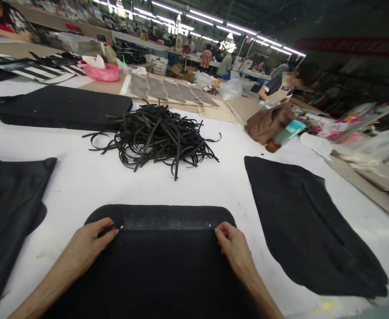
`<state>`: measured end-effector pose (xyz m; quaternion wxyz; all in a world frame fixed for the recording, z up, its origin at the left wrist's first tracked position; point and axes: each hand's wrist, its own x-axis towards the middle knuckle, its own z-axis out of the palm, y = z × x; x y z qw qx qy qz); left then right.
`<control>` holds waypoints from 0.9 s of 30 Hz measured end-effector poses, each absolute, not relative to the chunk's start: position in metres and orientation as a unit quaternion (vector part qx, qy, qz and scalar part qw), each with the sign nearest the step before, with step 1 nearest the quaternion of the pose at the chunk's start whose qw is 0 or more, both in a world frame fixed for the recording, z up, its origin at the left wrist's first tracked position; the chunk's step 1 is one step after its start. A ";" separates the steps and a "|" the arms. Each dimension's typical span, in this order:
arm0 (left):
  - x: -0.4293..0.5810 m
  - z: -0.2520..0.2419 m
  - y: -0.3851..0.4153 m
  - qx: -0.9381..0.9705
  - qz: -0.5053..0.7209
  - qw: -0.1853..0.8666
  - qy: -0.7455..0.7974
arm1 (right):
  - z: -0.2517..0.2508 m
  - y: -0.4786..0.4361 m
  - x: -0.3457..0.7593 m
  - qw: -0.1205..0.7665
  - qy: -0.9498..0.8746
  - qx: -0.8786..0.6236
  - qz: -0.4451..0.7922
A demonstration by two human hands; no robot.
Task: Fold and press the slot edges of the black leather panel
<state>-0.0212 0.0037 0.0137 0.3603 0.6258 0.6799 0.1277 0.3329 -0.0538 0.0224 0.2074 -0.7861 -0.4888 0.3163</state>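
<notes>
A black panel (168, 274) with rounded far corners lies in front of me. Near its far edge runs a shinier band (166, 221), with a small white mark near each end. My left hand (96, 239) is closed in a pinch at the band's left end, a bit of thin black strip (106, 230) showing between thumb and fingers. At the right end, my right hand (232, 243) pinches too, apparently on the same strip; its fingertips mostly hide what they hold. Against the black panel, the strip's middle is hard to make out.
Beyond the panel is a tangled heap of black strips (161, 133). A stack of black panels (64, 106) lies behind it at left. Black pieces flank me at left (8, 212) and right (307, 226). A bottle (285, 135) leans on brown cloth (269, 122). Several people work farther back.
</notes>
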 end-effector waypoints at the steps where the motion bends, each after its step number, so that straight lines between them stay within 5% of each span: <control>1: -0.022 0.013 0.004 0.626 0.128 0.363 0.678 | 0.022 -0.053 0.332 0.207 -0.489 -0.787 0.315; 19: -0.016 0.024 0.002 0.621 0.146 0.378 0.671 | 0.026 -0.051 0.330 0.156 -0.505 -0.798 0.289; 27: -0.013 0.030 0.001 0.620 0.150 0.382 0.669 | 0.018 -0.049 0.342 0.210 -0.484 -0.759 0.381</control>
